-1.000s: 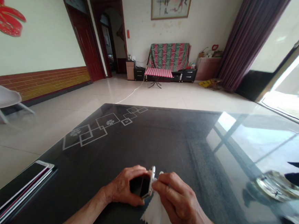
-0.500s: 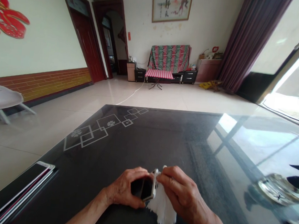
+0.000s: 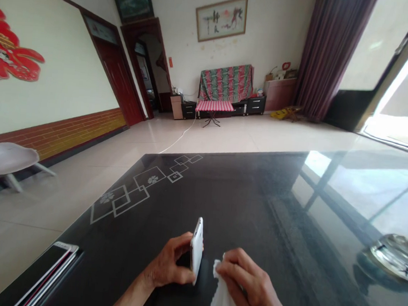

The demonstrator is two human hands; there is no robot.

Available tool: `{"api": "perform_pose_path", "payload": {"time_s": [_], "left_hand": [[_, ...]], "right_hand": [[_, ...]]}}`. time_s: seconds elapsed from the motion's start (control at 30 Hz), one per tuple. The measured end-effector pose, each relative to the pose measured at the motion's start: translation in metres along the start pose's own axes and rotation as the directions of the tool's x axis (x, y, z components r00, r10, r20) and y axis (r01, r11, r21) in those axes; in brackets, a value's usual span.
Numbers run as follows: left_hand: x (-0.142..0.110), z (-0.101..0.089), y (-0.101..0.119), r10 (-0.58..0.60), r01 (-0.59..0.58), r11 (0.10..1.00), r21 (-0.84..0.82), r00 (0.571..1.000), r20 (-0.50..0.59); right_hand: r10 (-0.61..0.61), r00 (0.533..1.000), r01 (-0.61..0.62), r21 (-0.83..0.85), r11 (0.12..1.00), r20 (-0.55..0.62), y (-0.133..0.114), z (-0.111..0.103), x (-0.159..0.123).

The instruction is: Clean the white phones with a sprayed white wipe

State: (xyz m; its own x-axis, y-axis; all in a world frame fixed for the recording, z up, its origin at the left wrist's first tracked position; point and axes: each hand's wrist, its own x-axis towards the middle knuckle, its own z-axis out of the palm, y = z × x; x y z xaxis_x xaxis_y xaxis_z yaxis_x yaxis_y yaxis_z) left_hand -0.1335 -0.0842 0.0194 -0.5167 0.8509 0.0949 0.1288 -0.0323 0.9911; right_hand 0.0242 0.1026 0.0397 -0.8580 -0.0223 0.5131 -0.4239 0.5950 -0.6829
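Note:
My left hand (image 3: 170, 266) grips a white-backed phone (image 3: 196, 249) and holds it upright on its edge over the dark glass table (image 3: 243, 194). Its fingers wrap round the phone's left face, with the thumb along the lower edge. Just to the right, my right hand (image 3: 248, 286) pinches a white cloth (image 3: 222, 303) that hangs down toward the bottom edge of the view. A small gap separates the cloth from the phone.
Several phones (image 3: 48, 272) lie stacked at the table's near left corner. A glass ashtray (image 3: 395, 255) sits at the right edge. A white plastic chair (image 3: 5, 158) stands by the left wall. Open tiled floor stretches to a covered sofa (image 3: 225, 81).
The cloth was pressed against the phone's side; now my right hand has drawn it back to the right, and the phone is turned more edge-on and raised. The view has tilted.

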Motion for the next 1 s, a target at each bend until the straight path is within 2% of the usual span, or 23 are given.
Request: {"api": "perform_pose_path", "payload": {"time_s": [0.13, 0.23, 0.37, 0.47, 0.53, 0.63, 0.77, 0.83, 0.93, 1.0], "left_hand": [[-0.002, -0.01, -0.011, -0.026, 0.021, 0.985, -0.174, 0.999, -0.03], [-0.003, -0.012, -0.012, -0.033, 0.016, 0.957, -0.291, 0.998, -0.055], [-0.002, -0.009, -0.009, -0.028, -0.03, 0.902, -0.43, 0.991, -0.128], [0.001, -0.002, -0.007, -0.049, -0.072, 0.827, -0.557, 0.979, -0.2], [0.003, 0.004, -0.004, -0.119, -0.088, 0.757, -0.648, 0.955, -0.27], [0.007, 0.013, 0.008, -0.269, -0.115, 0.646, -0.754, 0.89, -0.367], [0.01, 0.019, 0.025, -0.393, -0.121, 0.562, -0.819, 0.832, -0.392], [0.011, 0.017, 0.03, -0.409, -0.118, 0.583, -0.804, 0.812, -0.416], [0.011, 0.012, 0.03, -0.332, -0.071, 0.781, -0.621, 0.794, -0.509], [0.009, 0.01, 0.027, -0.249, -0.04, 0.885, -0.463, 0.801, -0.545]], "right_hand": [[0.026, 0.995, -0.025, 0.011, 1.0, -0.094, 0.014, 0.0, 0.004], [0.036, 0.994, -0.033, 0.032, 0.999, -0.106, 0.016, 0.002, 0.007], [0.059, 0.991, -0.052, 0.057, 0.997, -0.117, 0.015, 0.005, 0.008], [0.087, 0.988, -0.077, 0.081, 0.994, -0.13, 0.017, 0.008, 0.008], [0.111, 0.984, -0.096, 0.111, 0.989, -0.139, 0.018, 0.011, 0.009], [0.139, 0.98, -0.117, 0.154, 0.981, -0.141, 0.018, 0.014, 0.011], [0.147, 0.978, -0.119, 0.181, 0.976, -0.147, 0.016, 0.017, 0.012], [0.144, 0.979, -0.115, 0.191, 0.975, -0.146, 0.014, 0.018, 0.011], [0.129, 0.981, -0.099, 0.198, 0.975, -0.142, 0.013, 0.017, 0.01], [0.124, 0.98, -0.093, 0.19, 0.977, -0.158, 0.014, 0.013, 0.01]]}}
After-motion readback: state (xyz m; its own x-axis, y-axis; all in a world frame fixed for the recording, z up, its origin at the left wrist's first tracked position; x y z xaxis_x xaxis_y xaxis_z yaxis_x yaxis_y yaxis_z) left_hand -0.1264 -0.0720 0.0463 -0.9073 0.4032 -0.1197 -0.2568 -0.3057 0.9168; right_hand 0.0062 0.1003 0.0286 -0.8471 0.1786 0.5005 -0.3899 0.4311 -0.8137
